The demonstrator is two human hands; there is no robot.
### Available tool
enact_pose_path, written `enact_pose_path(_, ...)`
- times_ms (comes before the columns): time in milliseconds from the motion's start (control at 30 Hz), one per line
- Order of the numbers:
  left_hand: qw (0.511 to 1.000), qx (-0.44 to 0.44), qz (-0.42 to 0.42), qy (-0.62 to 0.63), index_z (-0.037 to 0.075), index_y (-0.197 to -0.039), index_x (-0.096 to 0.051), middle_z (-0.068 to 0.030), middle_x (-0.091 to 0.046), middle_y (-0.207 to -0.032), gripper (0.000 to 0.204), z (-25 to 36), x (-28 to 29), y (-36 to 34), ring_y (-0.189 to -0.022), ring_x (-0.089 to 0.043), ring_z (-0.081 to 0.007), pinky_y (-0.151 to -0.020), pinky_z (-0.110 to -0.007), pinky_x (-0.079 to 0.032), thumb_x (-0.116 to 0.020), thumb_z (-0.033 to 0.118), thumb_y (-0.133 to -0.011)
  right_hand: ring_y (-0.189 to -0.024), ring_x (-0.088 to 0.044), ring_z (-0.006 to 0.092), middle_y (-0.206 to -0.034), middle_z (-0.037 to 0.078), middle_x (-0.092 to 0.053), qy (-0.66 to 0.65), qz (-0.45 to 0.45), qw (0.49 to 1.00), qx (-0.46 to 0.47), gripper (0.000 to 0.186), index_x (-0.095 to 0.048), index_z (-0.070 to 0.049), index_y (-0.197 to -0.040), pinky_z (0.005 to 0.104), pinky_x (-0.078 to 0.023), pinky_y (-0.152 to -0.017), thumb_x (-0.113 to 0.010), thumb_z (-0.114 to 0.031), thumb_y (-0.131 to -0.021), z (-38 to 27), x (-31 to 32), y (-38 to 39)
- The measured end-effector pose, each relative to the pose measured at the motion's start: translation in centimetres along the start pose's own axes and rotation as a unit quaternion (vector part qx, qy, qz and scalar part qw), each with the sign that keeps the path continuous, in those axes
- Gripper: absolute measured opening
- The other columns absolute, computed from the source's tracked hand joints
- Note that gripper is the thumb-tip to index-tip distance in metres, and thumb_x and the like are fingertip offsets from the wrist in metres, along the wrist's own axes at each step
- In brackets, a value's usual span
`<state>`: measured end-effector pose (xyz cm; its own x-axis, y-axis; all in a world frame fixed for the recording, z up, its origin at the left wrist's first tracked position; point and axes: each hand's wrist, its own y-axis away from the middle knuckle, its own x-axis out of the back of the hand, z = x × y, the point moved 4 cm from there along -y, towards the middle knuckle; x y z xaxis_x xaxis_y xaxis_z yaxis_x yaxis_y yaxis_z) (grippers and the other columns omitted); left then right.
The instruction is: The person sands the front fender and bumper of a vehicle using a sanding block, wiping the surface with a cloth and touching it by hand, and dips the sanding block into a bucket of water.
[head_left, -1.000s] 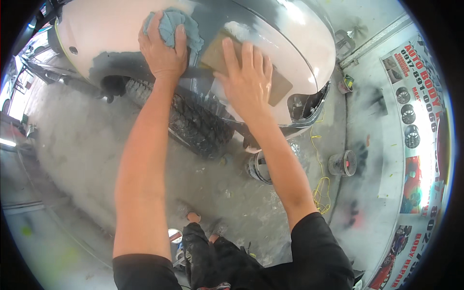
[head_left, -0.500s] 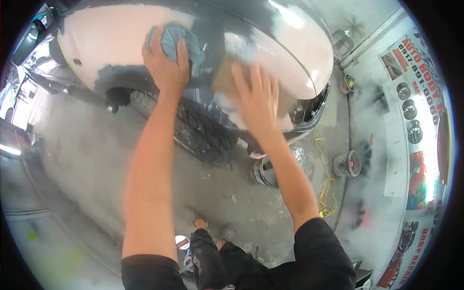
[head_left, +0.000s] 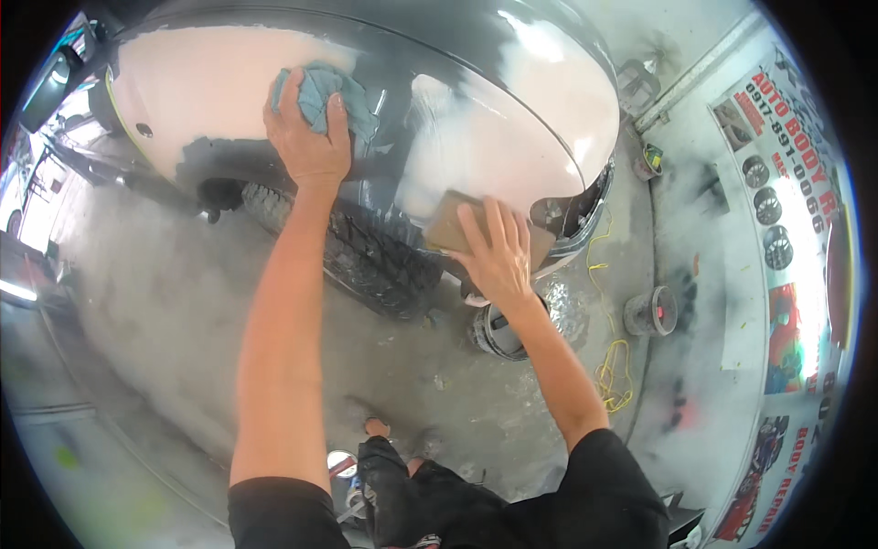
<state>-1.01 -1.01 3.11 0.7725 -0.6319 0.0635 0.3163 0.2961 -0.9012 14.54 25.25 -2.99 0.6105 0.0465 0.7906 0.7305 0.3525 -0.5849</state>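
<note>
A car body (head_left: 210, 73) in pink filler and dark grey primer fills the top of the head view, its front corner to the right. My left hand (head_left: 308, 133) grips a crumpled blue-grey cloth (head_left: 343, 110) against the pink and grey panel above the tyre (head_left: 366, 261). Lower and to the right, my right hand (head_left: 498, 247) presses a flat brown sanding pad (head_left: 450, 212) onto the corner panel, fingers over its face. A whitish wet smear (head_left: 432, 137) shows on the panel above the pad. Beside the pad is a dark opening (head_left: 572, 220) at the corner.
A bucket (head_left: 501, 339) stands under the corner, another (head_left: 649, 311) by the wall. A yellow cord (head_left: 615, 375) lies on the wet concrete floor (head_left: 183, 302). A wall with banners (head_left: 782, 174) runs along the right; a can (head_left: 342, 465) is near my feet.
My right hand and the pad have slid down toward the lower edge of the panel, uncovering the whitish smear. My left hand stays with the cloth at nearly the same place.
</note>
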Motion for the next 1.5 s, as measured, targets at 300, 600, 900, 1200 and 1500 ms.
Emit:
enact_pose_path(300,1.000,-0.006,0.018,0.004,0.007,-0.144,-0.059,-0.0202,-0.063,-0.138,0.056,-0.1,-0.1,-0.4,-0.130,-0.054,-0.0425,-0.113,-0.053,-0.042,-0.074,0.035,-0.098,-0.132,-0.054,0.0404,-0.150,0.022,-0.051,0.019,0.048,0.998,-0.039,0.091,-0.047,-0.017,-0.161,0.0602,-0.044,-0.110,-0.086,-0.041,-0.082,-2.9,2.3,-8.2)
enact_pose_path(600,1.000,-0.012,0.000,0.011,0.010,-0.148,-0.055,-0.0203,-0.061,-0.140,0.060,-0.3,-0.2,-0.6,-0.132,-0.052,-0.0427,-0.113,-0.054,-0.041,-0.073,0.039,-0.099,-0.136,-0.051,0.0452,-0.151,0.026,-0.049,-0.004,0.062,0.998,-0.020,0.087,-0.055,-0.014,-0.156,0.0627,-0.041,-0.111,-0.089,-0.037,-0.079,-3.6,2.3,-10.4)
enact_pose_path(900,1.000,0.004,0.010,-0.006,0.011,-0.147,-0.056,-0.0205,-0.060,-0.141,0.060,-0.3,0.1,-0.2,-0.133,-0.053,-0.0429,-0.114,-0.054,-0.041,-0.073,0.041,-0.098,-0.135,-0.052,0.0435,-0.148,0.024,-0.053,-0.014,0.021,1.000,-0.018,0.088,-0.050,-0.017,-0.160,0.0613,-0.041,-0.111,-0.086,-0.037,-0.082,-3.7,1.9,-8.0)
enact_pose_path(1200,1.000,0.009,-0.007,-0.004,0.010,-0.146,-0.057,-0.0203,-0.059,-0.143,0.058,0.0,-0.5,0.5,-0.134,-0.052,-0.0431,-0.116,-0.054,-0.040,-0.072,0.040,-0.099,-0.136,-0.052,0.0432,-0.152,0.025,-0.050,-0.025,0.015,0.999,-0.025,0.092,-0.046,-0.018,-0.162,0.0625,-0.041,-0.112,-0.085,-0.044,-0.083,-2.7,-1.1,0.1)
enact_pose_path(1500,1.000,0.021,-0.003,-0.001,0.009,-0.148,-0.056,-0.0213,-0.061,-0.143,0.060,-0.3,-0.3,0.5,-0.133,-0.052,-0.0441,-0.115,-0.054,-0.040,-0.074,0.037,-0.097,-0.142,-0.049,0.0409,-0.158,0.023,-0.047,0.009,0.030,0.999,-0.029,0.086,-0.048,-0.021,-0.162,0.0619,-0.041,-0.115,-0.084,-0.042,-0.086,-1.4,0.8,-4.5)
